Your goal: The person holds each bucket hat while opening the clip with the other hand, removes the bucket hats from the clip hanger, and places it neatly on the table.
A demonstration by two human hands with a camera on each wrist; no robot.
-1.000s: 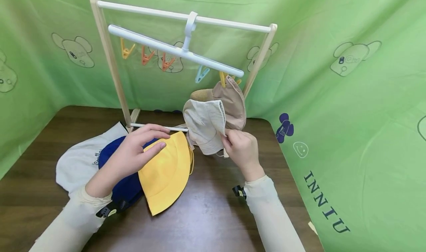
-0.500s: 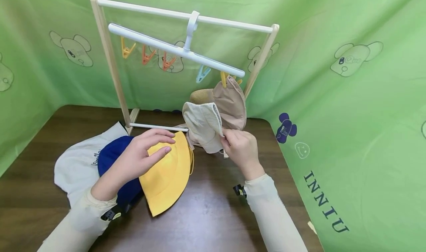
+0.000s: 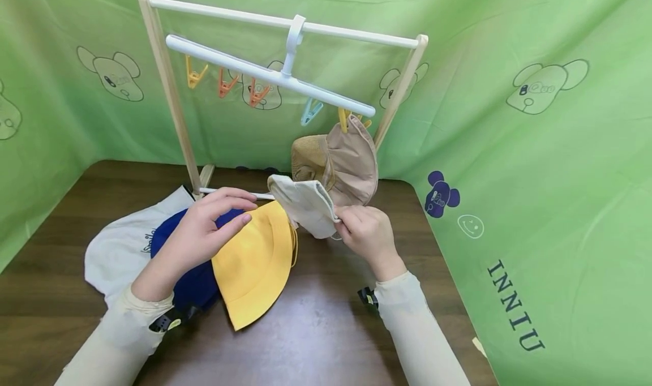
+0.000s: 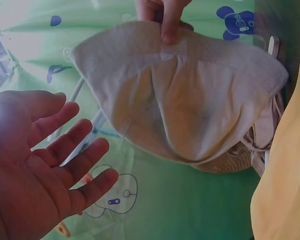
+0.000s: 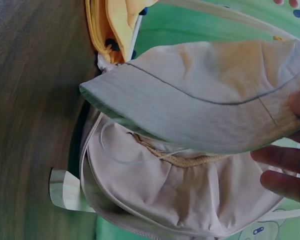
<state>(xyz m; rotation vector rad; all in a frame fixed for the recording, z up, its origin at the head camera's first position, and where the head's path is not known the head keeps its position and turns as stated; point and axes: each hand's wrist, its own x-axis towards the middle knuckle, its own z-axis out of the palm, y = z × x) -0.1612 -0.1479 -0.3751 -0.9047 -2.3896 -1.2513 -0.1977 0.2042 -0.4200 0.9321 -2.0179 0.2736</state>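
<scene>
My right hand pinches the cream hat by its brim, holding it up over the table, in front of the brown hat. My left hand grips nothing; its fingers are spread loosely above the blue hat and yellow hat.

One edge is all that I have hold of, so the likeliest trouble is a slip — the brim is soft, and a small tug could pull it from my fingertips. A thin strap loops across the brown hat in the right wrist view; I can't tell which hat it belongs to, but it could snag if the two rub. The hanger tilts down on the side where the brown hat hangs, so a knock there could swing it or work that hat loose. Dropping my left wrist could drag the blue hat along.

By count: two hands, one rack, one hanger. Five hats — cream, brown, yellow, blue and white, the last three lying overlapped. Four bare clips: one yellow clip, two orange clips, one blue clip. Yellow shows at the brown hat too, I think a fifth clip, partly hidden.
</scene>
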